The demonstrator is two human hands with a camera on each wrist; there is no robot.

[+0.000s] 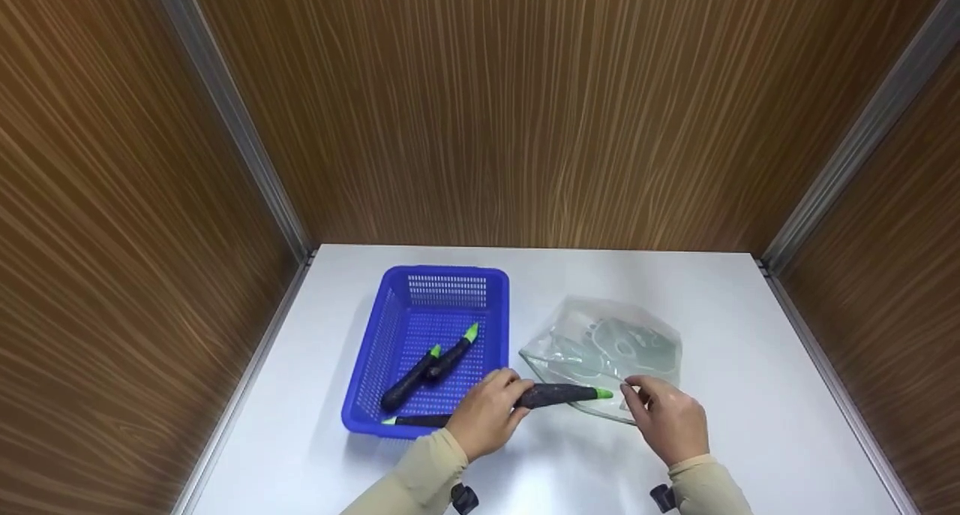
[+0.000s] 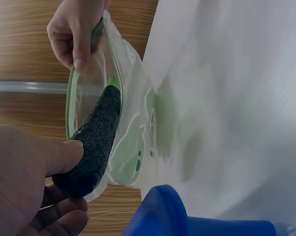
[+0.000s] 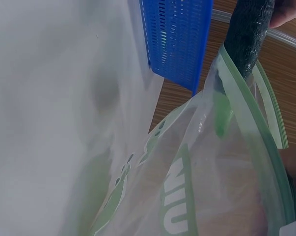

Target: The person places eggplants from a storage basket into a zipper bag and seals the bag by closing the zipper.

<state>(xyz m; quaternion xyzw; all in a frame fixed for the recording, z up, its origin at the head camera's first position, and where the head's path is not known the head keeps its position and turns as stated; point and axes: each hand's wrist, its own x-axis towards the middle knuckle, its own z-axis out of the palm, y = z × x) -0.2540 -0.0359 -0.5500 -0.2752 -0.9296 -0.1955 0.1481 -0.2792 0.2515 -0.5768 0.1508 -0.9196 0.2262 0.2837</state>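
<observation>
My left hand (image 1: pixel 486 414) grips the thick end of a long, nearly black eggplant (image 1: pixel 556 395) with a bright green tip. In the left wrist view, thumb and fingers hold that eggplant (image 2: pixel 99 132), its green tip within the bag's mouth. The clear zip bag (image 1: pixel 634 350) has green print and a green-edged opening. My right hand (image 1: pixel 671 423) pinches the rim of this bag, holding the mouth apart. Through the film in the right wrist view, the green tip (image 3: pixel 222 115) shows inside the bag (image 3: pixel 206 162); the right hand is mostly hidden there.
A blue perforated basket (image 1: pixel 496 297) stands left of the bag on the white table (image 1: pixel 277 440). Inside lie three similar dark eggplants (image 1: pixel 409 383), one partly hidden behind my left hand. Wood-grain panels (image 1: pixel 525 124) enclose the table at the back and sides.
</observation>
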